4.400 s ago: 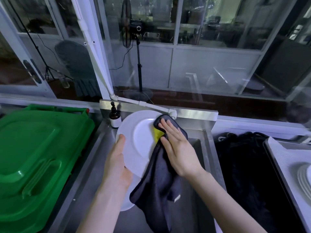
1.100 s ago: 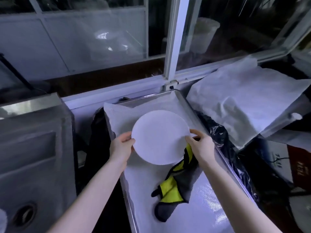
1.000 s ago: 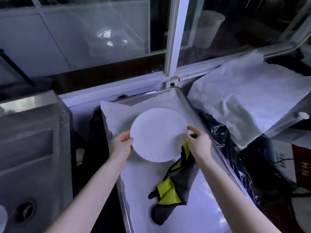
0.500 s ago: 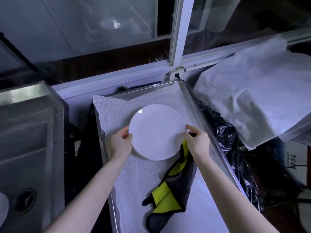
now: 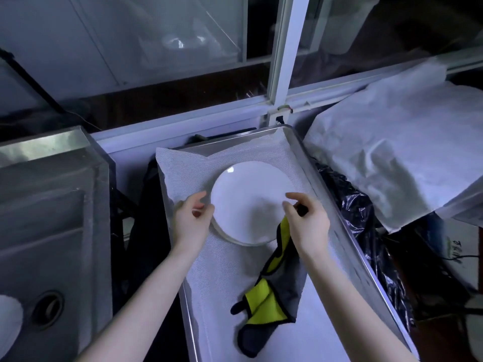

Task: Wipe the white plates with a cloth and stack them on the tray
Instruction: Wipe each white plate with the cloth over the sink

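Note:
A white plate (image 5: 248,202) lies face down on top of a low stack of plates, whose lower rim (image 5: 230,237) shows beneath it, on the metal tray (image 5: 337,205) lined with white mesh. My left hand (image 5: 189,220) hovers just off the plate's left rim, fingers loosely curled and holding nothing. My right hand (image 5: 305,226) is at the right rim, thumb and forefinger apart. A grey and yellow cloth (image 5: 264,296) trails from under that palm, gripped by the lower fingers, and its lower end lies on the tray.
A steel sink (image 5: 39,231) stands to the left, with part of a white plate (image 5: 7,322) at its bottom corner. Black plastic (image 5: 352,205) and a white sheet (image 5: 392,158) lie right of the tray. A window post (image 5: 285,61) rises behind.
The plate went from being wiped over the sink to being lowered onto the stack on the tray. Both hands have now come off its rim.

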{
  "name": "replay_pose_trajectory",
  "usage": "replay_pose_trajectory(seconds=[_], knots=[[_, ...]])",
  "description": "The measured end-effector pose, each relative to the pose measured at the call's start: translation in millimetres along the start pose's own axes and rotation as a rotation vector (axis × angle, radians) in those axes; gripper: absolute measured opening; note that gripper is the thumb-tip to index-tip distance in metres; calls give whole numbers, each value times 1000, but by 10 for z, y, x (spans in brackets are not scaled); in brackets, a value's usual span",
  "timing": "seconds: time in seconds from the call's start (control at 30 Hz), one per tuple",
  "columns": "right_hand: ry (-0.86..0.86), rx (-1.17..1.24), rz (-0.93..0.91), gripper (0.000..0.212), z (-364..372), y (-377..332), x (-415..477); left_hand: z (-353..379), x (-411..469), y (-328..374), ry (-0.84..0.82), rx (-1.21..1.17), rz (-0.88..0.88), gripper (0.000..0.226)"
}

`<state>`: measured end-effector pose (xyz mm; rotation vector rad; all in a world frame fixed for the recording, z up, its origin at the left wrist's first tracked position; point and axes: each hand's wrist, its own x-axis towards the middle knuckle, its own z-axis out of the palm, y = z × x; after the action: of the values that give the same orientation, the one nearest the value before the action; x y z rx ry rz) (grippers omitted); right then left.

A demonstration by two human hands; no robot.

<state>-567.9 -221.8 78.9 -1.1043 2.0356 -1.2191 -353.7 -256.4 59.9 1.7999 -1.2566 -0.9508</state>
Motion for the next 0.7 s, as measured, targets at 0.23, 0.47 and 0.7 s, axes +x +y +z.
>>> replay_pose_trajectory(seconds=[0.23,0.47,0.7], knots=[[-243,259,-112,15,335,-880,-635,-693,-520,175,-423,-387,0,9],[-340,330,-296,7,1070,-1806,-1666,-1950,-998,-121,-342,-470,179,41],[-606,333,-414,38,2050,-2530,-2976,-3582,-1208,-828,-57,-592,167,9]])
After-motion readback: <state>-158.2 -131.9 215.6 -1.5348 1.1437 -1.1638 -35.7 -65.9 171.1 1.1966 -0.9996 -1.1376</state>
